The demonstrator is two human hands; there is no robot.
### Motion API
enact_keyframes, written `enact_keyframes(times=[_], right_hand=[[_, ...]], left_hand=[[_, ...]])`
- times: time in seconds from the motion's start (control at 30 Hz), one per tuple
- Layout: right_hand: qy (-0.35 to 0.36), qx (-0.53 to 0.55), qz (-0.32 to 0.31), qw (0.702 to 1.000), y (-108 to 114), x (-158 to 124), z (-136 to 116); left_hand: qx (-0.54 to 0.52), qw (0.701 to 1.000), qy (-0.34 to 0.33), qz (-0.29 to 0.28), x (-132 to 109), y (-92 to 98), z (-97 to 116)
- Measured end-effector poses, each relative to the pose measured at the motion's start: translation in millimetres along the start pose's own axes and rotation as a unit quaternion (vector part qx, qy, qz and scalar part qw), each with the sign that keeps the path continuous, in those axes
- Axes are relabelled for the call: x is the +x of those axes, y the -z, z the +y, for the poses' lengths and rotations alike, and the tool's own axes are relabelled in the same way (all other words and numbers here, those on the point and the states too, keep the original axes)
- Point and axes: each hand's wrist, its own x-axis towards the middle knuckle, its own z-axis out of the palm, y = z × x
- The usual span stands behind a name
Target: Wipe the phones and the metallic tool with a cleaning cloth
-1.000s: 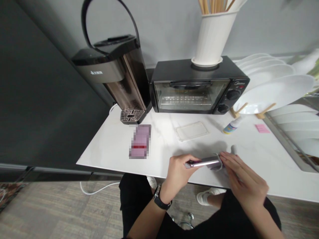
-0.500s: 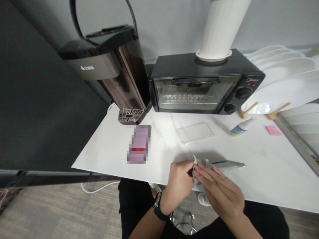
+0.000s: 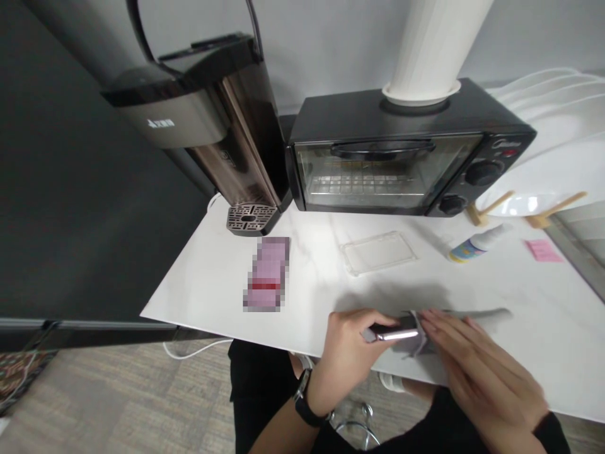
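Observation:
A thin dark phone [image 3: 401, 330] with a shiny edge is held by its left end in my left hand [image 3: 352, 343], fingers closed round it. My right hand [image 3: 477, 362] is pressed over the phone's right part, gripping a thin grey cloth [image 3: 418, 340] folded around it. A grey strip, seemingly the cloth's tail, sticks out beyond my right fingers. The phone's far end is hidden. Behind my hands a clear phone case [image 3: 378, 253] lies flat on the white table [image 3: 302, 302].
A small spray bottle [image 3: 475, 244] lies on its side near pink sticky notes [image 3: 543, 250]. On the left is a pixelated purple item [image 3: 268, 271]. Farther back are a water dispenser [image 3: 236, 145], a toaster oven [image 3: 387, 170] bearing a white ribbed container [image 3: 430, 57], and racked white plates [image 3: 562, 139].
My right hand and the cloth have slid right along the phone, uncovering its shiny left part. My left hand keeps its hold. The view has shifted slightly.

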Motion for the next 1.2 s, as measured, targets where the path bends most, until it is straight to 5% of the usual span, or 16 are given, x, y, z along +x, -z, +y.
enact_keyframes(times=[0.2, 0.67, 0.9, 1.2], right_hand=[[-0.082, 0.008, 0.027, 0.996, 15, 3, -2], [-0.158, 0.025, 0.098, 0.982, 6, 1, -23], [-0.021, 0.051, -0.088, 0.995, -16, -2, -42], [-0.008, 0.037, -0.099, 0.994, -16, -3, -36]], left_hand=[[-0.036, 0.999, 0.001, -0.005, -2, 2.4, 1], [0.001, 1.0, -0.011, 0.017, -7, -0.9, 2], [0.108, 0.994, -0.009, 0.024, -5, -1.8, -6], [0.132, 0.991, -0.01, 0.013, -2, -8.1, -6]])
